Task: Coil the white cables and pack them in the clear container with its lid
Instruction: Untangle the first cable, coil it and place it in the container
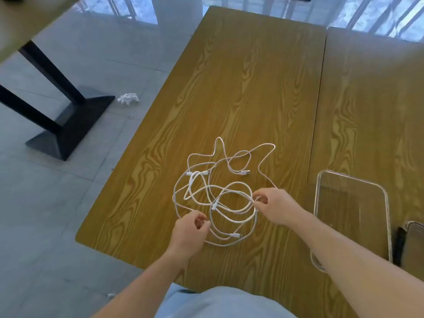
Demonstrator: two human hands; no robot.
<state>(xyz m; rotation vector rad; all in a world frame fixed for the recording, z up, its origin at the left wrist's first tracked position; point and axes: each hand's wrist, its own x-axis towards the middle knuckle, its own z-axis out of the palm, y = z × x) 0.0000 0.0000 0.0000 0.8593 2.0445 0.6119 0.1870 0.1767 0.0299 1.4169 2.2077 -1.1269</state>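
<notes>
White cables: the white cables (218, 191) lie in one loose, messy pile on the wooden table (241, 88), close to its near edge and well in from the left edge.
Plugs: a few small plugs show in the pile, and one USB plug (245, 173) sticks out on the far side.
Left hand: the left hand (190, 232) is at the near left side of the pile. Its fingers are curled and it seems to pinch a strand there, but the spot is small and hard to see.
Right hand: the right hand (275, 206) is at the right side of the pile. Its thumb and fingers pinch one or two strands where several loops cross.
Pile and hands: most of the pile sits between the two hands and beyond them, flat on the table.
Clear container: the clear container (351, 216) stands open just to the right of the right arm, near the near edge. Nothing seems to be inside it.
Lid: I cannot tell for sure where the lid is. A see-through thing (415, 244) at the right edge of the view may be it.
Done so far: I think nothing is done yet. No cable is in a neat coil.
Left to do: pull the cables apart, coil each one, put them in the container, and put the lid on.
</notes>
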